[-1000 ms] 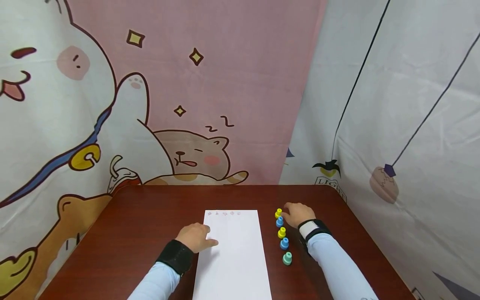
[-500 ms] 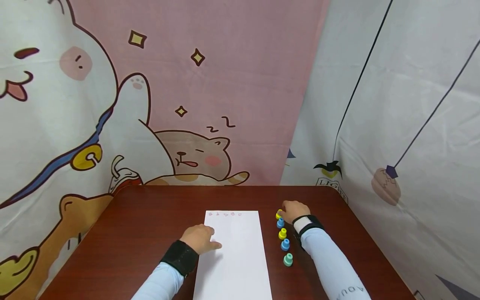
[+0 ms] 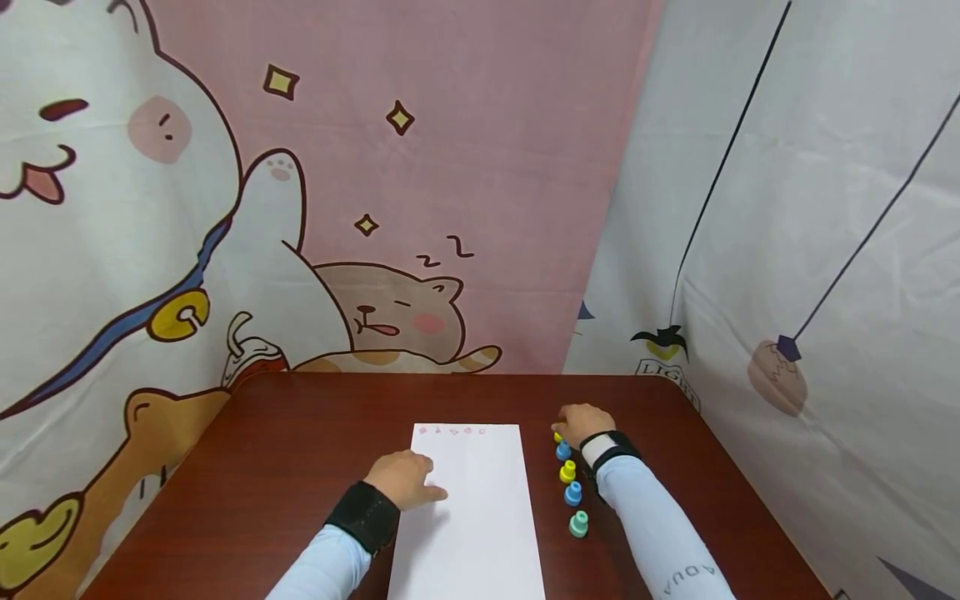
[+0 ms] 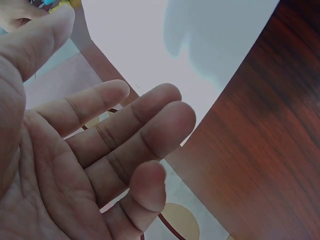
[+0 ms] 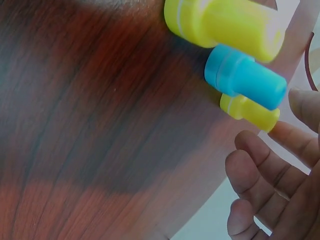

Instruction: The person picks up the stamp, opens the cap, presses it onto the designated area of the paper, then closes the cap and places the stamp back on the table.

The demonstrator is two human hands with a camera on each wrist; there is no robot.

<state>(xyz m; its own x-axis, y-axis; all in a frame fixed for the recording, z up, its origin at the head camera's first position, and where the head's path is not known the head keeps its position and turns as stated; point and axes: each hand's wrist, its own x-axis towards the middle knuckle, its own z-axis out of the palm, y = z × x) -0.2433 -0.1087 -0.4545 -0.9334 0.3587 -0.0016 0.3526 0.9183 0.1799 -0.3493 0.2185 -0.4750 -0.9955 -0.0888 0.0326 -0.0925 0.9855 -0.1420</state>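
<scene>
Near end first: we've got the paper (image 3: 480, 517) running off the bottom centre of the head view, on the table (image 3: 300, 450). Right of it, a column of stamps. Green stamp (image 3: 578, 524) lowest, then near blue (image 3: 573, 493), near yellow (image 3: 567, 472), far blue (image 3: 563, 451). All upright.

Left hand (image 3: 401, 480) sits lower centre, over the paper's left edge, shadow on the sheet just below. In the left wrist view its fingers are loosely bent, thumb wide of them, nothing held. We can't tell if it touches the paper.

Far yellow (image 5: 252, 114) is the top stamp of the column, mostly covered by the right hand (image 3: 584, 423) at right of centre in the head view. Right wrist view is clearer: base on the table, knob tip right at the index fingertip, thumb up and to the right, just beside far blue's knob. Thumb and index stand apart, some gap showing; other fingers half bent below. Index contact: can't tell.

Farther up, red marks (image 3: 453, 431) line the paper's top edge. Beyond the table, a pink cartoon cloth (image 3: 480, 167) fills upper centre.
</scene>
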